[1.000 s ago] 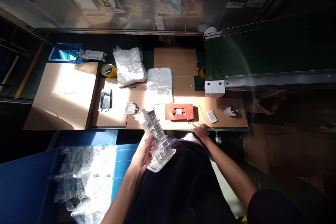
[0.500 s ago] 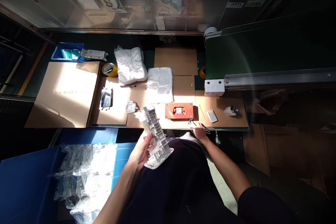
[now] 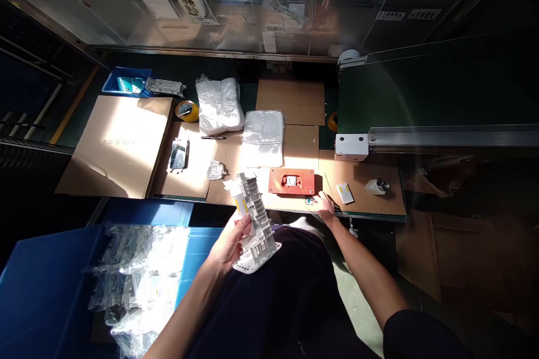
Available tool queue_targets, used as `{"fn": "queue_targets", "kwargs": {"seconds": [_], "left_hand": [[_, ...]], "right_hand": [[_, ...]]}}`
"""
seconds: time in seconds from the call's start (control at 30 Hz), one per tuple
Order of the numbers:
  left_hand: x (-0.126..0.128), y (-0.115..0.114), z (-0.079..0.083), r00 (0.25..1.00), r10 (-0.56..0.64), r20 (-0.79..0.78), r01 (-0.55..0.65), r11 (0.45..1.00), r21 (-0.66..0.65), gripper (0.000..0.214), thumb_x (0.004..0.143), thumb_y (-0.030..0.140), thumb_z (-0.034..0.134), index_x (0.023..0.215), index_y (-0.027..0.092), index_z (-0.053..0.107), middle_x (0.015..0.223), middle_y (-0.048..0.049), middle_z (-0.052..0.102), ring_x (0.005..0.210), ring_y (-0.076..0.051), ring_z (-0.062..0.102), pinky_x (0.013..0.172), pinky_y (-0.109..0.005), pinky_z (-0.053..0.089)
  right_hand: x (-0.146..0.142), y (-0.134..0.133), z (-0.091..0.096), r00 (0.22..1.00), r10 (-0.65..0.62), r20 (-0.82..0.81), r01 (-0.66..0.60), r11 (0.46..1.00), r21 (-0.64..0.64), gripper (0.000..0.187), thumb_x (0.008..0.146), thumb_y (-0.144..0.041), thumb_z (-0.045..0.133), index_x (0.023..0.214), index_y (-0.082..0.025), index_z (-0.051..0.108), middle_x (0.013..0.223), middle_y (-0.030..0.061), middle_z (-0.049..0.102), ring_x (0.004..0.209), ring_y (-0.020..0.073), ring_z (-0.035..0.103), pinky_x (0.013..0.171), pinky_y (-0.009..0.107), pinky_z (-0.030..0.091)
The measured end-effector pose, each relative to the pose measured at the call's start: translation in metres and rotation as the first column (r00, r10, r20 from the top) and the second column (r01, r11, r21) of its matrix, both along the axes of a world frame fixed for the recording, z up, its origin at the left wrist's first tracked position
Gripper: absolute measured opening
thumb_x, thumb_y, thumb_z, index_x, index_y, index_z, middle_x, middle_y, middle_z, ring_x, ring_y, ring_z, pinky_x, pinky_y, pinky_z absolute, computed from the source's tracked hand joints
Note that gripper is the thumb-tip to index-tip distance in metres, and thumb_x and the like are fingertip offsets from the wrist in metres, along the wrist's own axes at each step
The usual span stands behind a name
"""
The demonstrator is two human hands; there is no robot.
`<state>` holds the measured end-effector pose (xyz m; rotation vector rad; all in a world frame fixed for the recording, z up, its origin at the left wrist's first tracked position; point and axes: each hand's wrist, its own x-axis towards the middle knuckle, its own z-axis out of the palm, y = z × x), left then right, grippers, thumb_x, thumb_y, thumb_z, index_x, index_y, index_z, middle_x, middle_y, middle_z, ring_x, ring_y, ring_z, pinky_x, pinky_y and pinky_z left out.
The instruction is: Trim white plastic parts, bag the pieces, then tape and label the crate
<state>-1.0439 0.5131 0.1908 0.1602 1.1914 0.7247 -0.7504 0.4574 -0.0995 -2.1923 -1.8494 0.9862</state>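
My left hand (image 3: 231, 240) is wrapped round a long grey-white moulded plastic part (image 3: 257, 217), ribbed along its length, with a flat perforated plate at its lower end. The part is tilted in front of my body, and a yellow-and-white label shows near my fingers. At the table's front edge my right hand (image 3: 325, 208) is closed, fingertips down beside a small white-and-blue piece (image 3: 310, 201). What those fingers grip is too small to make out. Just behind them lies a red rectangular block (image 3: 291, 181) with a small white square in its centre.
To the right are a yellow-and-white label stack (image 3: 345, 193), a small bottle (image 3: 378, 186) and a green conveyor (image 3: 379, 101). Plastic-wrapped white bundles (image 3: 219, 105), tape (image 3: 187, 111), a phone (image 3: 178, 155) and cardboard (image 3: 122, 140) lie left. Bagged parts (image 3: 138, 280) fill a blue bin below.
The view has shifted, so the bench appears slightly farther right. My left hand keeps its hold on the plastic part. My right hand remains at the small piece by the red block.
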Motion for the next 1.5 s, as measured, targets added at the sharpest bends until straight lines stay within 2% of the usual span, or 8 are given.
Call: {"fn": "queue_targets", "kwargs": {"seconds": [0.17,0.33,0.53,0.63,0.7,0.8,1.03,1.5], "left_hand": [[0.001,-0.002,-0.001,1.000,-0.004,-0.016,0.003,1.000,-0.021,0.068,0.061,0.036,0.093,0.117,0.019,0.058,0.088,-0.0016,0.074,0.072,-0.018,0.070,0.064,-0.028,0.059],[-0.002,-0.002,-0.003,0.997,0.005,-0.083,0.003,0.995,0.097,0.059,0.061,0.029,0.090,0.112,0.018,0.062,0.094,-0.0054,0.076,0.076,-0.022,0.072,0.065,-0.030,0.057],[-0.004,-0.002,0.000,0.866,-0.053,-0.498,0.244,0.913,0.328,0.049,0.066,0.026,0.085,0.110,0.017,0.065,0.105,-0.0072,0.074,0.097,-0.023,0.069,0.089,-0.034,0.054],[0.000,-0.002,0.013,0.697,-0.030,-0.716,0.421,0.826,0.375,0.040,0.072,0.027,0.080,0.106,0.018,0.062,0.098,-0.0040,0.071,0.086,-0.018,0.065,0.077,-0.027,0.052],[0.004,-0.003,0.022,0.658,0.033,-0.752,0.469,0.763,0.444,0.036,0.074,0.027,0.077,0.104,0.019,0.059,0.090,-0.0016,0.068,0.080,-0.016,0.063,0.071,-0.025,0.050],[0.006,-0.005,0.030,0.678,0.103,-0.728,0.485,0.681,0.548,0.034,0.077,0.025,0.071,0.108,0.020,0.058,0.094,-0.0025,0.067,0.082,-0.017,0.064,0.073,-0.027,0.050],[0.004,-0.011,0.029,0.653,0.155,-0.742,0.568,0.549,0.614,0.021,0.080,0.027,0.073,0.096,0.021,0.061,0.097,-0.0055,0.065,0.089,-0.020,0.061,0.079,-0.032,0.049],[0.007,-0.006,0.032,0.668,0.190,-0.720,0.563,0.504,0.655,0.023,0.079,0.024,0.075,0.098,0.021,0.062,0.097,-0.0058,0.063,0.093,-0.022,0.061,0.083,-0.034,0.048]], "right_hand": [[-0.008,0.000,0.013,0.992,-0.067,-0.106,0.078,0.992,0.096,0.020,0.092,-0.032,0.059,0.091,-0.014,0.066,0.105,0.0085,0.064,0.097,0.0187,0.059,0.084,0.036,0.049],[-0.017,-0.005,0.065,0.944,-0.169,-0.282,0.237,0.945,0.228,0.026,0.091,-0.025,0.049,0.093,-0.017,0.074,0.098,0.0100,0.070,0.092,0.0197,0.064,0.082,0.035,0.053],[-0.037,0.011,0.187,0.786,-0.375,-0.491,0.545,0.796,0.264,0.028,0.093,-0.039,0.058,0.101,-0.018,0.075,0.098,0.0095,0.073,0.081,0.0189,0.065,0.067,0.033,0.051],[-0.058,0.021,0.267,0.443,-0.489,-0.751,0.694,0.718,-0.058,0.033,0.083,-0.038,0.073,0.111,-0.020,0.074,0.086,0.0046,0.071,0.068,0.0148,0.060,0.056,0.028,0.045],[-0.073,0.024,0.314,0.287,-0.493,-0.821,0.651,0.730,-0.210,0.046,0.080,-0.033,0.078,0.124,-0.024,0.069,0.080,0.0000,0.066,0.065,0.0116,0.056,0.054,0.025,0.041],[-0.097,0.028,0.358,0.183,-0.465,-0.866,0.535,0.786,-0.309,0.052,0.080,-0.029,0.078,0.130,-0.026,0.064,0.075,-0.0030,0.061,0.059,0.0082,0.049,0.050,0.023,0.037],[-0.130,0.032,0.364,0.093,-0.498,-0.862,0.488,0.777,-0.397,0.048,0.079,-0.028,0.078,0.124,-0.027,0.062,0.071,-0.0043,0.061,0.056,0.0078,0.045,0.048,0.022,0.032],[-0.124,0.036,0.366,0.095,-0.500,-0.861,0.489,0.777,-0.397,0.049,0.079,-0.027,0.079,0.124,-0.028,0.060,0.070,-0.0050,0.062,0.056,0.0077,0.047,0.051,0.023,0.032]]}}
